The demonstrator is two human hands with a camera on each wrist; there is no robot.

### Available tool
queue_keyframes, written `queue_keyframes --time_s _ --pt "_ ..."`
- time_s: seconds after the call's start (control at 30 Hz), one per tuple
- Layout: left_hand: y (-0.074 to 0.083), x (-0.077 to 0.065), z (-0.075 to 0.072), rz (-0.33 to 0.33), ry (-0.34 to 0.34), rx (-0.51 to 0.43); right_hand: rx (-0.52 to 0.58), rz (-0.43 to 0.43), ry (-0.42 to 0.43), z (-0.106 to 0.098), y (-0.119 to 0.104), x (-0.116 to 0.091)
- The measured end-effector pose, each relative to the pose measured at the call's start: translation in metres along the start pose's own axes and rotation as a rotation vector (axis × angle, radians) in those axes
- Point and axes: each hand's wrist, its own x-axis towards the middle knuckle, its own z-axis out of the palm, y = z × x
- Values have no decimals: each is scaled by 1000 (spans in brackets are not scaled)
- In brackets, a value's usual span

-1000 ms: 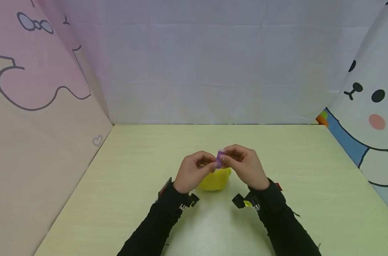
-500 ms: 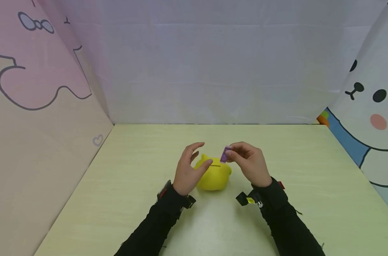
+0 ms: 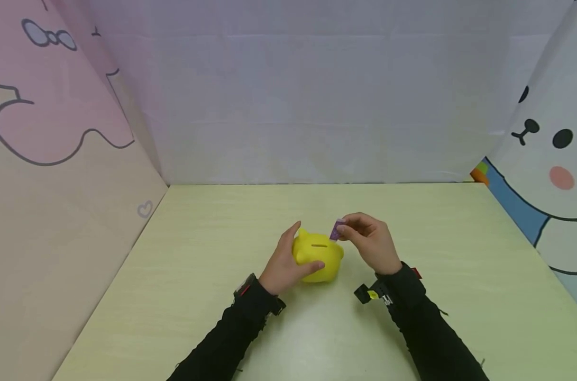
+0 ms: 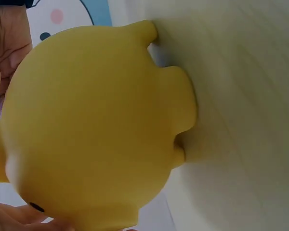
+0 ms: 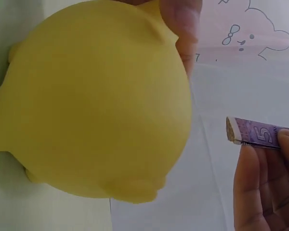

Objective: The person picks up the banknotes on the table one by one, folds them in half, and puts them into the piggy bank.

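Observation:
A yellow piggy bank (image 3: 327,256) stands on the table, the slot (image 3: 319,245) in its back facing up. My left hand (image 3: 284,267) grips it at the head end, thumb across the near side and fingers around the far side. In the left wrist view the piggy bank (image 4: 96,106) fills the middle, with its snout and an eye low down. My right hand (image 3: 373,246) pinches a small folded purple banknote (image 3: 337,230) between thumb and fingers, just right of the slot. The right wrist view shows a printed 5 on the banknote (image 5: 253,132).
The pale wooden table (image 3: 212,233) runs back to a white sheet (image 3: 288,106). A pink and cream printed panel (image 3: 55,211) borders it on the left, and a panel with a white bear (image 3: 536,174) on the right. Both wrists carry small cameras.
The left hand has let go of the banknote and come down onto the piggy bank, which shows more of itself. The right hand has moved slightly right with the banknote.

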Motion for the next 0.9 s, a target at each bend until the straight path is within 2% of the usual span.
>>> queue_keyframes --time_s 0.17,0.4,0.9 --pt "-9 3 2 -7 -21 -9 2 -15 -33 3 8 0" --pt "-13 3 4 -7 -32 -34 -18 -6 -49 7 12 -1" --pt "-14 2 3 -1 -28 -32 0 -74 -84 15 16 -1"
